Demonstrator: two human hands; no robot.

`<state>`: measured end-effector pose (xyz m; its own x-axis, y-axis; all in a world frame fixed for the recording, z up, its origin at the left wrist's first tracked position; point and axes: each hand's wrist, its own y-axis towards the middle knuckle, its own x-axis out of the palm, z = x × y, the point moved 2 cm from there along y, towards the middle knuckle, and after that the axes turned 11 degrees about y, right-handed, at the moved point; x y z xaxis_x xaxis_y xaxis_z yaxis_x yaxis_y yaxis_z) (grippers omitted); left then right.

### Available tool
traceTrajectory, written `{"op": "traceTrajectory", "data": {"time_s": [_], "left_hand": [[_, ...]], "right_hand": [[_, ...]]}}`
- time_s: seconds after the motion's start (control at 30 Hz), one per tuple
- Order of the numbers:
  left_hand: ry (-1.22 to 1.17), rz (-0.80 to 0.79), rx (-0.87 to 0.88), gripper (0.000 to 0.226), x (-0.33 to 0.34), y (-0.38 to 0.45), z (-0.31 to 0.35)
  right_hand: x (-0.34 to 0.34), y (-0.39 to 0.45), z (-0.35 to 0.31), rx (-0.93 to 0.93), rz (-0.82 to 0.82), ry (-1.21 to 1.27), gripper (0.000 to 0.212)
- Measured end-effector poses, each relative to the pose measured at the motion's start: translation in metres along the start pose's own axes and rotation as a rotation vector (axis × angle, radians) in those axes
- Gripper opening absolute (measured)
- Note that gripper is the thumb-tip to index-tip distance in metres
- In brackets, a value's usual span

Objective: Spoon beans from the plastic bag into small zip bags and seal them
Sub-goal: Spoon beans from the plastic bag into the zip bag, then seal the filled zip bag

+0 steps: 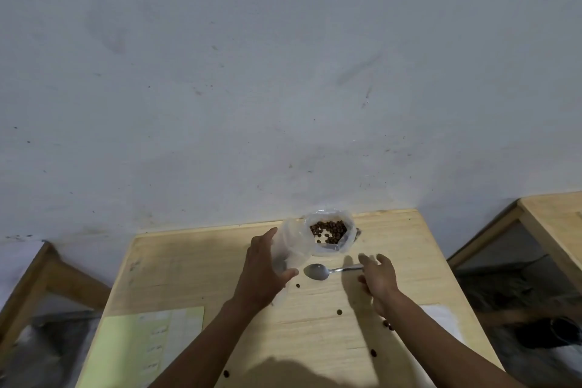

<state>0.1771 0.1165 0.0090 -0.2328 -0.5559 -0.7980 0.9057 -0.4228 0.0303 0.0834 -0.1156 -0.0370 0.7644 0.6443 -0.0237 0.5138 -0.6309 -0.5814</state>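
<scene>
The left hand [263,274] is gripping a limp, slippery small zip bag [288,250], probably best held near its mouth, while the right hand [376,277], fingers loosely spread, is hovering over the spoon [318,271] handle.

A: Where does the single head view look from?
B: From above the near edge of the pale wooden table [195,264], facing forward and down.
A: How close?
B: Close; the far grey plastered wall [283,72] fills the upper part.

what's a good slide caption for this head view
Left hand holds a small zip bag beside the open bean bag; right hand reaches for the spoon.
</scene>
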Motion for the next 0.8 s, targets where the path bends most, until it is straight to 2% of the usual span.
{"op": "traceTrajectory", "data": {"time_s": [0.03, 0.13, 0.2, 0.3, 0.37, 0.47, 0.53, 0.67, 0.8], "left_hand": [[0.000, 0.003, 0.002, 0.094, 0.000, 0.002, 0.002], [0.001, 0.017, 0.024, 0.097, 0.001, 0.006, 0.012], [-0.006, 0.009, 0.062, 0.098, 0.001, 0.009, 0.018], [-0.081, 0.004, 0.075, 0.084, -0.002, 0.011, 0.025], [-0.130, 0.040, 0.047, 0.059, -0.008, 0.014, 0.027], [-0.098, 0.062, 0.014, 0.021, -0.019, 0.017, 0.026], [-0.118, 0.035, -0.049, 0.004, -0.026, 0.020, 0.025], [-0.285, -0.055, -0.101, 0.008, -0.035, 0.022, 0.029], [-0.346, -0.078, -0.093, 0.016, -0.044, 0.023, 0.038]], "right_hand": [[0.006, -0.009, -0.006, -0.066, -0.059, 0.011, 0.040], [0.027, -0.042, -0.026, -0.229, -0.403, -0.002, 0.043], [0.039, -0.055, -0.034, -0.299, -0.530, -0.083, 0.047], [0.049, -0.061, -0.043, -0.426, -0.451, -0.064, 0.013], [0.048, -0.059, -0.049, -0.433, -0.377, -0.008, 0.019], [0.045, -0.058, -0.057, -0.406, -0.425, -0.039, 0.014], [0.042, -0.054, -0.063, -0.386, -0.467, -0.077, 0.013], [0.039, -0.053, -0.076, -0.387, -0.585, -0.161, 0.014], [0.041, -0.055, -0.093, -0.436, -0.660, -0.188, 0.003]]}}
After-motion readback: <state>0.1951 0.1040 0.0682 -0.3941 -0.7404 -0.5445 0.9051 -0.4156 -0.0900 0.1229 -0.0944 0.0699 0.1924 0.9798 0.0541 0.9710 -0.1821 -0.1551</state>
